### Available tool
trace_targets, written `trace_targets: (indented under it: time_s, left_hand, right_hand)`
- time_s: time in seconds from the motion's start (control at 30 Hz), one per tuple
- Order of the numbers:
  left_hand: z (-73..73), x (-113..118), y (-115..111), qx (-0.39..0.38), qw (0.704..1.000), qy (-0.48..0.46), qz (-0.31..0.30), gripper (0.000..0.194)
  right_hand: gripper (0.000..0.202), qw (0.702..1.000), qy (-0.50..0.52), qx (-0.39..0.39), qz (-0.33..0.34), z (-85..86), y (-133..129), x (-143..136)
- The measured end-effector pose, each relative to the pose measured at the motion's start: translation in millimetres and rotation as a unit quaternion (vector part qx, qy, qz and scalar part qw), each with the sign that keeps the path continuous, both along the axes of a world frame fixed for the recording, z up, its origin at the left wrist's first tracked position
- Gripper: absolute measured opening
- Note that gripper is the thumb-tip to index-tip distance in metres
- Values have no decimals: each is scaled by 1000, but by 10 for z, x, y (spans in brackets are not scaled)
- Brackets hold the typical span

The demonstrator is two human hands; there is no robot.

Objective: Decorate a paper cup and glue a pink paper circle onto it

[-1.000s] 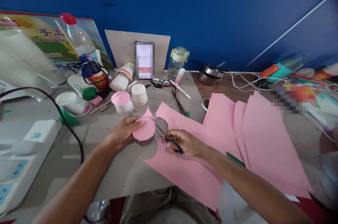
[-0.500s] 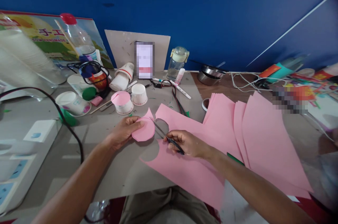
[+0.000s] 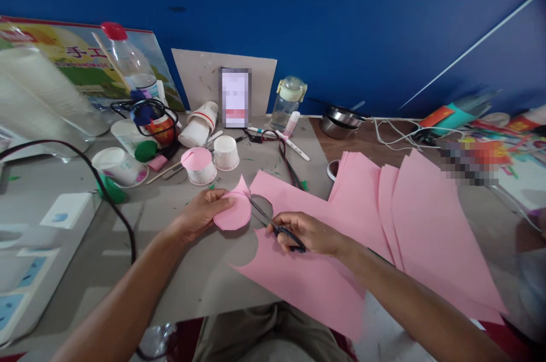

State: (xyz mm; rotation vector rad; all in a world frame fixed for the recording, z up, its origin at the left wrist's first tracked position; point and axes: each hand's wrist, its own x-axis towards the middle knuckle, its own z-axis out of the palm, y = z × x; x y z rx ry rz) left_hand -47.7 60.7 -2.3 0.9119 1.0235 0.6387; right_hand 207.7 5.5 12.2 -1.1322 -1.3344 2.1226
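Observation:
My left hand [image 3: 205,213] pinches a roughly round pink paper piece [image 3: 232,214] by its left edge, thumb on top; a pointed scrap sticks up from its upper rim. My right hand [image 3: 301,232] holds black-handled scissors [image 3: 290,238], whose blades point up and left to the right edge of the round piece. Beneath my right hand lies a pink sheet [image 3: 307,293] with a curved cut-out on its left. Behind the round piece stand a paper cup topped with pink paper [image 3: 198,165] and a white paper cup [image 3: 226,153].
Pink sheets [image 3: 435,231] are stacked at the right. A phone [image 3: 235,97] leans on a board at the back, beside a lidded bottle [image 3: 287,101]. Metal bowls [image 3: 341,121], markers and cables lie behind. At the left are stacked plastic cups [image 3: 42,94] and a white tray [image 3: 38,271].
The scissors and my right hand have shifted slightly right. The blade tips are now at the round piece's right edge instead of over its upper right part.

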Motion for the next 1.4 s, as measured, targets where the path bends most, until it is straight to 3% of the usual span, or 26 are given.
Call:
trace_targets:
  time_s: [0.43,0.73,0.97,1.1,1.27,1.4]
  left_hand:
    - [-2,-4,2,6,999,16,-51,39]
    - [23,-9,-12,27,996,24,-81,29]
    - [68,-7,-6,9,996,21,-92,33]
    - [64,-12,-5,-7,998,8,-65,34]
    - [13,-2,-6,-7,999,-34,22,30]
    - [-32,23,3,4,996,-89,27,35]
  right_hand:
    - [42,999,-45,9,25,34,103,-12]
    - [44,997,-58,26,45,58,178,-44]
    - [40,995,-70,29,58,83,196,-48]
    - [44,996,-68,26,56,57,179,-28]
    - [47,999,-35,29,-5,11,140,-42]
    - [47,995,-7,31,-90,-3,109,-126]
